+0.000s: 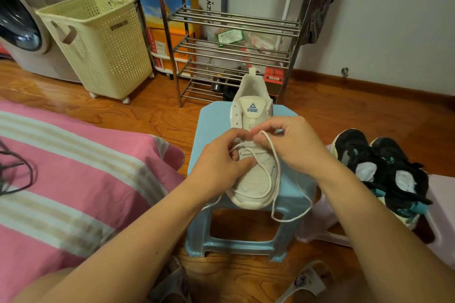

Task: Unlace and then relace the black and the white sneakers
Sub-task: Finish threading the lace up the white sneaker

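Note:
A white sneaker point(256, 179) stands on a light blue plastic stool point(211, 120), toe toward me, tongue up. My left hand point(221, 155) pinches the white lace point(273, 172) at the eyelets on the shoe's left side. My right hand point(295, 142) pinches the same lace just above the middle of the shoe. A long loop of lace hangs down over the stool's front edge. Two black sneakers point(384, 170) with teal trim lie together on a pale pink stool point(438, 219) at the right.
A pink striped bed cover point(73, 179) fills the left, with a black lace point(17, 170) lying on it. Behind the stool stand a metal shoe rack point(231, 44), a cream laundry basket point(98, 42) and a washing machine point(19, 24). My slippered feet point(305, 280) rest on the wooden floor.

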{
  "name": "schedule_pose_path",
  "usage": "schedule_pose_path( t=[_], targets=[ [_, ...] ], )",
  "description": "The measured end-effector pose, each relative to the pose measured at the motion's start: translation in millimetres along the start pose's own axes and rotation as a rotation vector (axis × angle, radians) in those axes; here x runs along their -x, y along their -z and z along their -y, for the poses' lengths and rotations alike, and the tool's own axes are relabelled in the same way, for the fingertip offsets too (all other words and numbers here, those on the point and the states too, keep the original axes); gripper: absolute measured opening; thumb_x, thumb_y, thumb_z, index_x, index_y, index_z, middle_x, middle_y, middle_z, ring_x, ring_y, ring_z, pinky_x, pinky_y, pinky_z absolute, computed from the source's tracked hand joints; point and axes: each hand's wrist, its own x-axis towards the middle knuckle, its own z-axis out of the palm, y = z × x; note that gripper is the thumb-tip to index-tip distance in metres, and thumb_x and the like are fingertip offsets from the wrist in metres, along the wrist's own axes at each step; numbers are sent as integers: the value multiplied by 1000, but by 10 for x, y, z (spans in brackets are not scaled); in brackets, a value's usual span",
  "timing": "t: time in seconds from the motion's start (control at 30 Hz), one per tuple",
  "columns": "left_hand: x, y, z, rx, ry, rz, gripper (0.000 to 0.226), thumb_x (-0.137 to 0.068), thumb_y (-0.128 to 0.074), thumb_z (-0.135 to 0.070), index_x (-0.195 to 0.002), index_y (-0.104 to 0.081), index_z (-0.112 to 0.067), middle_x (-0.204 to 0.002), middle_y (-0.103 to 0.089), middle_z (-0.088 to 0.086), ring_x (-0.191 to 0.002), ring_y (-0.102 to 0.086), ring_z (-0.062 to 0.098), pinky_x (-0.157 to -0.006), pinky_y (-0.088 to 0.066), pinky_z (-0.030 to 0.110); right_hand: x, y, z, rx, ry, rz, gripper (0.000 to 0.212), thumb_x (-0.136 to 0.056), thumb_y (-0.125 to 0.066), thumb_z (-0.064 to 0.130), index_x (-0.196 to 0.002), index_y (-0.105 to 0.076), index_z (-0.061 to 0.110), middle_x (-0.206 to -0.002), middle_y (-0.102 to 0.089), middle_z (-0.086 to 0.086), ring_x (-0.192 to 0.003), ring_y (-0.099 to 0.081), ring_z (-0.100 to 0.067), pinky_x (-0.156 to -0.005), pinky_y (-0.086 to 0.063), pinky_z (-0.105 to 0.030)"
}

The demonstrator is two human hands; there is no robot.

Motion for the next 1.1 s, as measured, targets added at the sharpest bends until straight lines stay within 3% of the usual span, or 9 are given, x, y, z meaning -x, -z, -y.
schedule_pose_path(
  t=[0.17,0.33,0.47,0.53,0.67,0.77,0.87,0.97,1.1],
  targets=[
    [81,130,-74,148,108,-65,26,-99,-58,-10,-115,-64,-30,-76,-61,-4,-57,-54,2,-57,-45,20,138,310,18,211,-163,65,46,-96,-60,11,-131,-51,40,-77,-57,2,-65,-52,-8,-67,-50,-34],
    [133,443,-78,161,219,-371,24,-108,-41,-25,-105,-65,-22,-65,-63,-2,-57,-51,19,-55,-41,34,269,541,-131,139,-339,60,63,-99,-35,-8,-150,-44,28,-108,-66,3,-91,-64,-17,-84,-54,-44],
    [145,873,104,-803,296,-346,15,-101,-45,-24,-92,-57,-20,-73,-55,3,-71,-55,36,-64,-42,41,319,535,-178,14,-333,35,73,-100,-36,-13,-157,-27,32,-127,-61,1,-76,-73,-13,-57,-57,-24],
    [138,970,129,-945,329,-333,17,-100,-46,-22,-90,-60,-21,-82,-62,7,-75,-58,36,-66,-42,38,328,508,-181,65,-373,26,76,-103,-43,-3,-157,-16,43,-125,-56,8,-72,-74,-19,-50,-56,-27],
    [85,559,-47,-365,-127,-337,23,-105,-50,-28,-100,-70,-19,-89,-67,-5,-82,-61,13,-68,-44,25,241,432,-120,335,-359,10,27,-109,-37,29,-123,-57,20,-89,-65,5,-78,-58,-13,-59,-41,-29],
    [104,166,-100,-233,-309,-121,31,-103,-47,-31,-121,-70,-18,-114,-68,-9,-106,-62,6,-91,-51,30,205,345,-3,267,-336,-27,34,-106,-34,49,-108,-54,21,-91,-58,1,-83,-56,-16,-64,-39,-32],
    [85,-10,-30,-232,-335,27,32,-104,-45,-37,-125,-68,-27,-121,-67,-16,-113,-61,3,-97,-50,36,204,273,-57,141,-442,68,28,-105,-38,33,-132,-45,30,-91,-58,0,-81,-56,-16,-69,-42,-33],
    [53,-28,4,-298,-419,59,31,-104,-46,-36,-123,-68,-26,-113,-65,-13,-108,-61,6,-93,-50,35,253,305,-191,172,-388,116,58,-103,-37,6,-154,-29,33,-97,-62,8,-96,-63,-20,-69,-44,-28],
    [85,17,6,-174,-351,-41,23,-104,-53,-26,-115,-73,-24,-106,-61,-11,-104,-61,6,-91,-49,24,332,328,-232,134,-293,131,77,-103,-38,-2,-153,-10,50,-105,-70,6,-69,-69,-11,-58,-50,-21]
  ],
)
